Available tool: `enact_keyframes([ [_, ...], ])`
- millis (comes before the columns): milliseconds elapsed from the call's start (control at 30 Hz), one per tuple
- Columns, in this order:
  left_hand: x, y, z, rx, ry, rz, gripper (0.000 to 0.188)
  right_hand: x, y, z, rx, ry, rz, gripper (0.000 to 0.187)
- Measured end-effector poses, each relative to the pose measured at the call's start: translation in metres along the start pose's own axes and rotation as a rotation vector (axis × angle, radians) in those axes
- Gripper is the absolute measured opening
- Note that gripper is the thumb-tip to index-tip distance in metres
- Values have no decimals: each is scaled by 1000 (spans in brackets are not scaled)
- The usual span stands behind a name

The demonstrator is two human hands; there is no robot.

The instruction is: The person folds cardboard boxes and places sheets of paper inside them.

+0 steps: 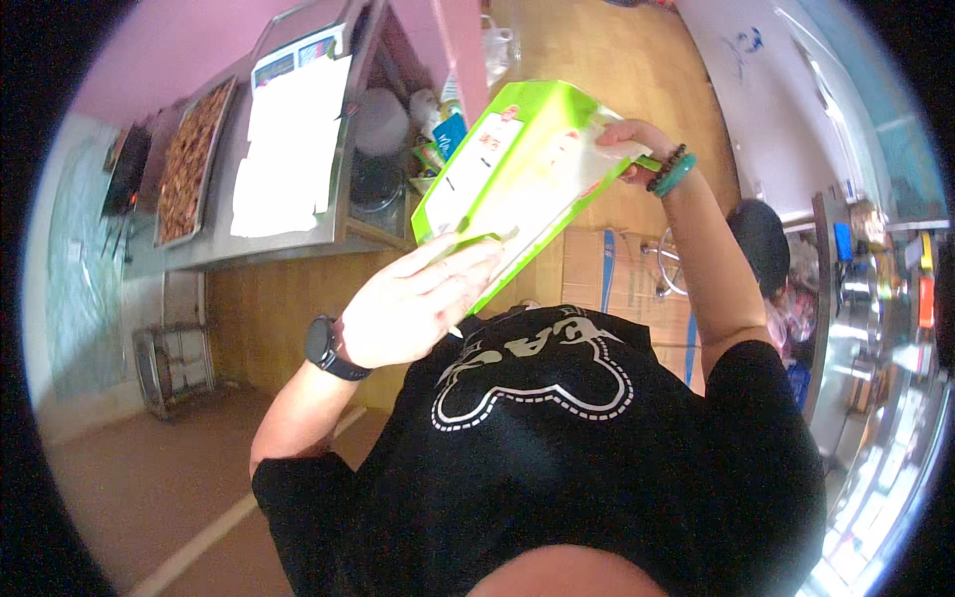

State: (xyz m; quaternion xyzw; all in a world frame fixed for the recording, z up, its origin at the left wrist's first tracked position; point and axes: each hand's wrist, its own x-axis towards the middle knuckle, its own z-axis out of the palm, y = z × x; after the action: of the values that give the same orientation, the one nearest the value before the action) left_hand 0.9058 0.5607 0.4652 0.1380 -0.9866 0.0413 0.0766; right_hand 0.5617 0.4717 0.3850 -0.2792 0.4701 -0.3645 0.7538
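A lime-green and white packaging bag [542,164] with red print is held up tilted in front of my chest. My right hand [629,149] is closed around its upper right corner, beads and a green bangle at the wrist. Across the bag's lower left end lies my left hand [418,298], its fingers stretched out along the bag's face. A black watch [333,348] is on the left wrist. The underside of the bag, and any fingers behind it, are hidden.
At the left, a metal table [298,244] bears white paper sheets [291,149] and a tray of brown pieces [195,164]. Packages and a lidded container [378,189] stand beside it. A black round stool [758,247] and cluttered shelves [875,298] are at the right. Flattened cardboard [637,274] lies on the floor.
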Motion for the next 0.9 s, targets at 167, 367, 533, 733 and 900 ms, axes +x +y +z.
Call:
enact_keyframes([
  [167,1,-40,12,67,-109,127,43,-5,8,-18,100,29,34,11],
  [367,1,-83,51,-43,-61,440,39,-32,23,-17,87,46,13,14],
  [533,-11,-93,92,-109,169,576,7,-31,35,26,204,589,67,19],
  [733,-58,-85,79,-419,126,341,2,21,68,20,318,27,189,31],
  [900,-119,-85,53,-671,240,-92,13,93,74,82,-264,52,21,34],
])
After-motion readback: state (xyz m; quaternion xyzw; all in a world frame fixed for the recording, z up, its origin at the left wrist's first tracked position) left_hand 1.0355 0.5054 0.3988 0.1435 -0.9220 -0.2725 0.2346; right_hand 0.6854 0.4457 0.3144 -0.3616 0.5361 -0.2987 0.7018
